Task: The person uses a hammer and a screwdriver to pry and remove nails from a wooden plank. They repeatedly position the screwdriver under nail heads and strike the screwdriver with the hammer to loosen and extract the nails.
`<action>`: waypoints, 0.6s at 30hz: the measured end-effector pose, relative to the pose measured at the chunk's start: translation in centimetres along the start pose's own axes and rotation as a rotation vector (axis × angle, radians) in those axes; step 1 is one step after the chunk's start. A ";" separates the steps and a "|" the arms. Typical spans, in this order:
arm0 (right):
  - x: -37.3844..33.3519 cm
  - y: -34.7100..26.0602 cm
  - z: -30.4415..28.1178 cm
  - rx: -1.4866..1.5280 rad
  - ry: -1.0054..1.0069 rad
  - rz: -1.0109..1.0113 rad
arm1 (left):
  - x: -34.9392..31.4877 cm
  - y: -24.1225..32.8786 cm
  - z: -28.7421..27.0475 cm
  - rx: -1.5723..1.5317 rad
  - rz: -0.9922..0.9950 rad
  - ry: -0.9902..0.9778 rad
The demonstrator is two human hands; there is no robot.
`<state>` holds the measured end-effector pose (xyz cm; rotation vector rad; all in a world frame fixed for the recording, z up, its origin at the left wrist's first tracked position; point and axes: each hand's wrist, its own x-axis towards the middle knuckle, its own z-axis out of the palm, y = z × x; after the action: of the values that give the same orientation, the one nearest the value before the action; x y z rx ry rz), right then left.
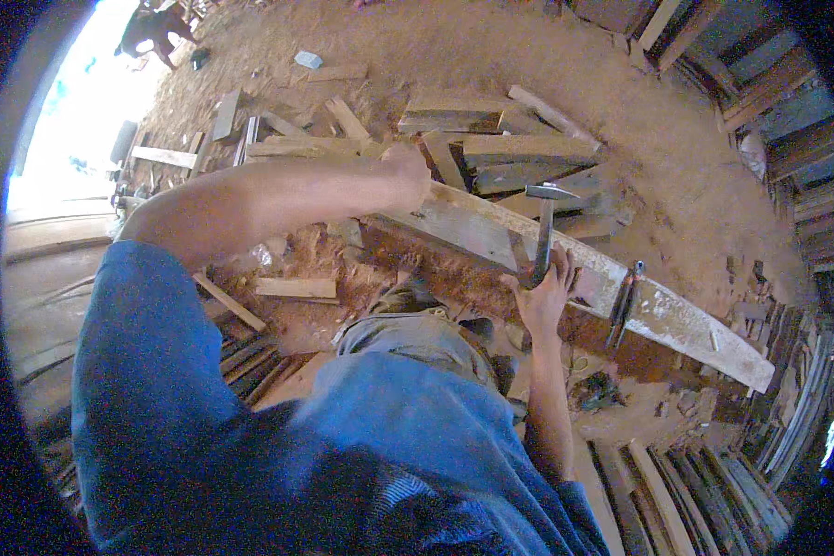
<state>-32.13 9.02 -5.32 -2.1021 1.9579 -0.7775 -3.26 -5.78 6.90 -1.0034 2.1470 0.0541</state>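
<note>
A long wooden beam (491, 236) runs across in front of me, from left of centre down to the right. My left hand (406, 178) is closed at the upper edge of the beam near its left end; its fingers are turned away, so what they grip is hidden. Over the beam's middle, my right hand (545, 295) holds a hammer (545, 222) by the lower handle, head upward. Farther right, a pair of dark pincers (625, 301) hangs across the beam's side, apart from my right hand.
Beyond the beam, loose boards (528, 148) lie heaped on the brown dirt ground. A short board (296, 289) sits on the near left side. Stacked slats (667, 491) fill the lower right, and timber framing (769, 93) stands at the upper right. An animal (157, 32) is at the far left.
</note>
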 end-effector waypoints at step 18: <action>0.8 -0.1 0.7 -0.143 -0.054 0.067 | -4.3 -7.9 8.4 -0.232 0.198 0.209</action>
<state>-31.69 8.10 -5.70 -2.0986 2.1007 -0.5782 8.94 -5.71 5.71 -0.9566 2.4696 0.3119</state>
